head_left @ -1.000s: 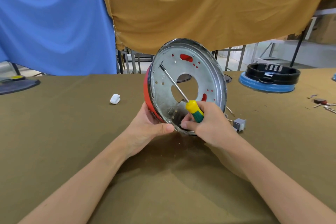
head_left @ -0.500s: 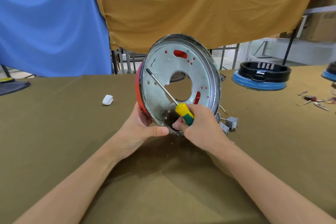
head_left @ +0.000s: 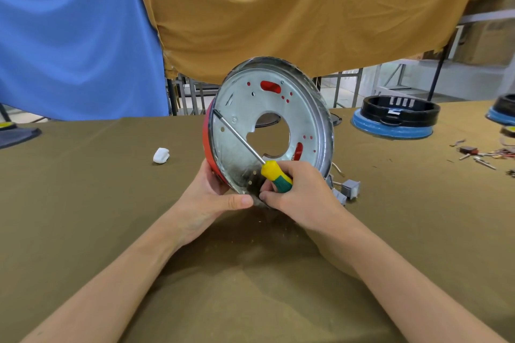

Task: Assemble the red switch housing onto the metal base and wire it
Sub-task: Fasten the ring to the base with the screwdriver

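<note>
left hand (head_left: 207,203) grip curled round lower rim of metal base (head_left: 245,108), held up on edge over tabletop (head_left: 83,217) | red housing (head_left: 207,142) behind it | right hand (head_left: 299,196) grip wrapped on screwdriver (head_left: 274,175), tip at base's left edge

Both forearms reach forward, converging at centre. The left hand (head_left: 207,202) cups the disc's lower edge, thumb extended rightward. The right hand (head_left: 299,195) curls its fingers (head_left: 269,196) round a tool handle.

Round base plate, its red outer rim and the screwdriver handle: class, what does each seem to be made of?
Round silvery base plate: likely galvanised steel, dull mottled sheen, punched holes. Red outer rim: probably plastic, uniform matte colour. Yellow-and-green screwdriver handle in the right hand: seemingly glossy plastic.
</note>
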A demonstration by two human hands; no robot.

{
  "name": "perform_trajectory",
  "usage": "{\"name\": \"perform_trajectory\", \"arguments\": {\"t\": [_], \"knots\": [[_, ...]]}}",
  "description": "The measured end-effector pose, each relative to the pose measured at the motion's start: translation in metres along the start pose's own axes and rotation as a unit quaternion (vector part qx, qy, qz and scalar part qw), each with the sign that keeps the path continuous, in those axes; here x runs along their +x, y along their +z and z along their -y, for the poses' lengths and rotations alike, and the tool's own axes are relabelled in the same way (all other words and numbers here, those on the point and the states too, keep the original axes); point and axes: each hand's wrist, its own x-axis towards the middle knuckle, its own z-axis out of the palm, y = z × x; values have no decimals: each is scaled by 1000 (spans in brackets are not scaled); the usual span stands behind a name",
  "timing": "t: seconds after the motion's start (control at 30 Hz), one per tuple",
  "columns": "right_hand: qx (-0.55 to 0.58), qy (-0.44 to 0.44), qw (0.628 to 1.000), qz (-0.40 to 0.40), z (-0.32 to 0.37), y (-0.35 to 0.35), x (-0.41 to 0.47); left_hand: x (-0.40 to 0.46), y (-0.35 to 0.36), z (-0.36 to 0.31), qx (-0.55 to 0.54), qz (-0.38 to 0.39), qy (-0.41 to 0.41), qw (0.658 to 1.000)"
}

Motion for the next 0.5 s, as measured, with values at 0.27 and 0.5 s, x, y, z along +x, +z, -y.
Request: {"name": "perform_trajectory", "arguments": {"t": [0.27,0.5], "knots": [[39,-9,999,11,2,-8,-2,-1,0,-2,0,-18,-3,1000],[-4,-19,1000,14,1,-8,-4,-2,-1,-2,-8,-17,-5,1000]]}}
